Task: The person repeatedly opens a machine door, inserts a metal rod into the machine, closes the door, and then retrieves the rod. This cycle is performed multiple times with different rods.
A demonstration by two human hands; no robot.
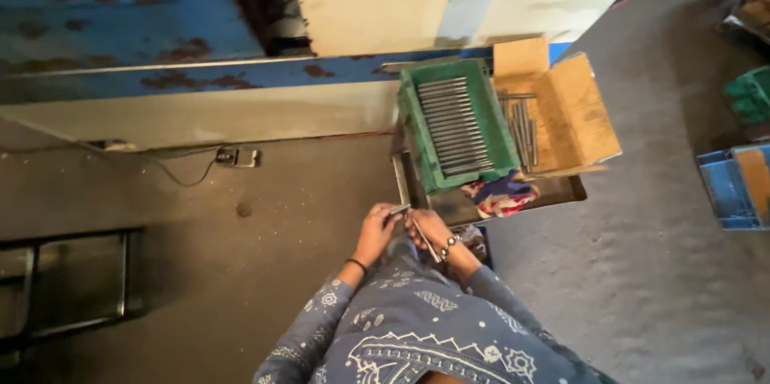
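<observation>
My left hand (375,231) grips a small grey metal piece (399,210) at its fingertips. My right hand (427,228), with a bead bracelet on the wrist, holds a thin metal rod (424,240) that slants down toward my lap. Both hands meet close together just in front of a green plastic crate (411,123) filled with a row of several metal rods (454,123). Beside it, an open cardboard box (573,107) holds more rods (522,131). My patterned blue sleeves cover both forearms.
A dark metal tray (449,206) carries the crate and box, with a colourful cloth (501,195) on it. A blue machine frame (200,75) runs across the back. A power socket (237,158) lies on the floor. Blue crates (734,187) stand at right, a metal frame (72,280) at left.
</observation>
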